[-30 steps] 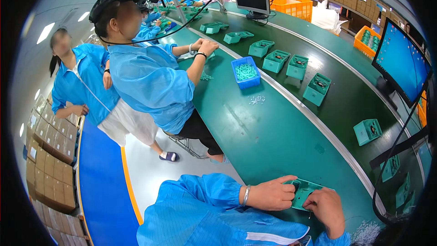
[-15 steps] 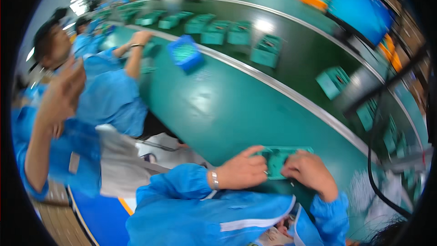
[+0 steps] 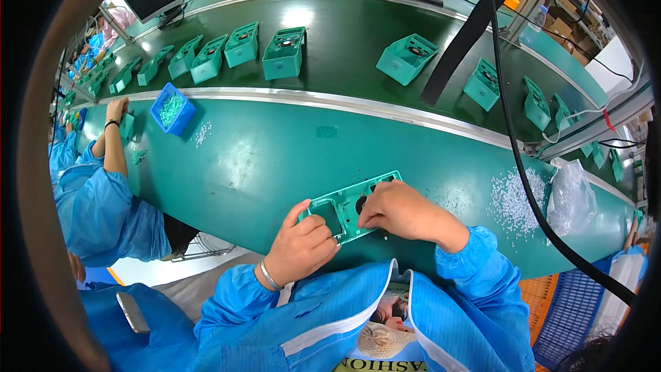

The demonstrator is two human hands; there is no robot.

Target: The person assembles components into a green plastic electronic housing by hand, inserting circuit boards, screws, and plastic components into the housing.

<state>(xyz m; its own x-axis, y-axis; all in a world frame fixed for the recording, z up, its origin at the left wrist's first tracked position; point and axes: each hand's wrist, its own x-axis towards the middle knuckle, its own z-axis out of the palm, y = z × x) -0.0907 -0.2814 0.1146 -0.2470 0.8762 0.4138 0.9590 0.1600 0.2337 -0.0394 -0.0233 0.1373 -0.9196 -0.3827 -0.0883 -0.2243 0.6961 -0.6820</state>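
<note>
A green plastic housing (image 3: 346, 222) lies on the green bench in front of me, its hollow side up, with a square opening at its left end. My left hand (image 3: 299, 244) grips that left end, thumb on the rim. My right hand (image 3: 405, 212) bends over the housing's right half, fingertips pinched together inside it. Whatever they hold is hidden beneath them. Close to those fingertips a round black part (image 3: 361, 203) shows inside the housing, half covered by the hand.
White pellets (image 3: 513, 200) lie right, beside a clear plastic bag (image 3: 573, 196). A black cable (image 3: 511, 134) hangs ahead of them. Several green housings (image 3: 284, 62) stand on the conveyor beyond a metal rail. Left are a blue bin (image 3: 182, 122) of small green parts and a co-worker's arm (image 3: 116, 148).
My view has swung left to right, so the housing appears further left. Both hands stay on it, the right still bent over its right half. The co-worker's raised hand has left the view.
</note>
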